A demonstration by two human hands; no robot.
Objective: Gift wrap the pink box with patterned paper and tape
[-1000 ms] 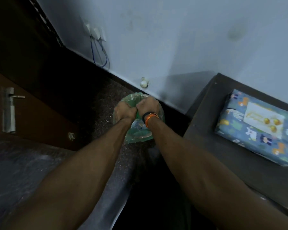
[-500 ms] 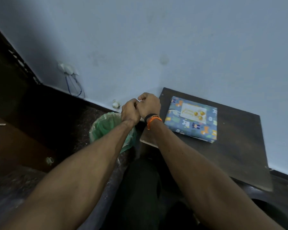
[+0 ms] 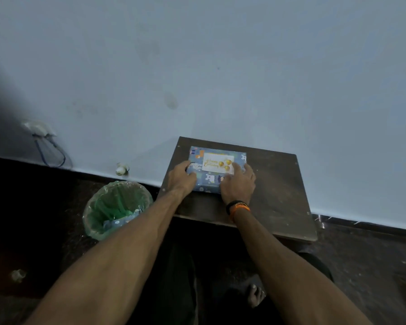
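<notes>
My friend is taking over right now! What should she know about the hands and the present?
Left hand: flat on the wrapped box, at its left end.
Right hand: flat on its right end.
Box: on the dark wooden board, fully covered in blue patterned paper, a white card on top.
Bin: on the floor to the left, paper scraps inside.
Done: wrapping looks complete.
Left: maybe just check the seams; tape isn't visible.

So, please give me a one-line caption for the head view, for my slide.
Both hands, left and right, rest on the wrapped gift box on a dark wooden board.
</notes>
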